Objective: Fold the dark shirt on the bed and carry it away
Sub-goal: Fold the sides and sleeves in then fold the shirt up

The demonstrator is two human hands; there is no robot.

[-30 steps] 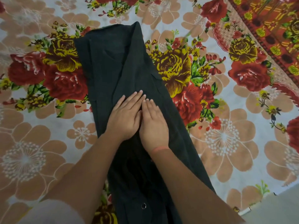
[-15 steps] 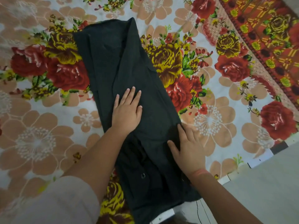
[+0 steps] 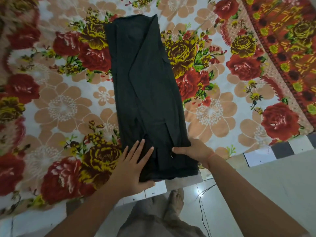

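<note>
The dark shirt point(image 3: 145, 86) lies folded into a long narrow strip on the flowered bedspread point(image 3: 222, 108), its near end hanging slightly over the bed's edge. My left hand point(image 3: 133, 170) is at the near left corner, with straight fingers on top of the cloth and the thumb under the hem. My right hand point(image 3: 195, 151) holds the near right edge, thumb on top and fingers hidden beneath the fabric. A small metal snap point(image 3: 171, 156) shows by the right thumb.
The bed's near edge point(image 3: 259, 158) runs just below my hands. Pale tiled floor point(image 3: 273, 185) lies to the right, with a thin dark cable point(image 3: 202, 211) on it. My feet point(image 3: 174, 200) stand close to the bed. A red patterned border point(image 3: 290, 48) crosses the bedspread's far right.
Both hands slid from the middle of the shirt toward me to its near end. The right hand went from pressing flat to holding the edge; the left now takes the near left corner.
</note>
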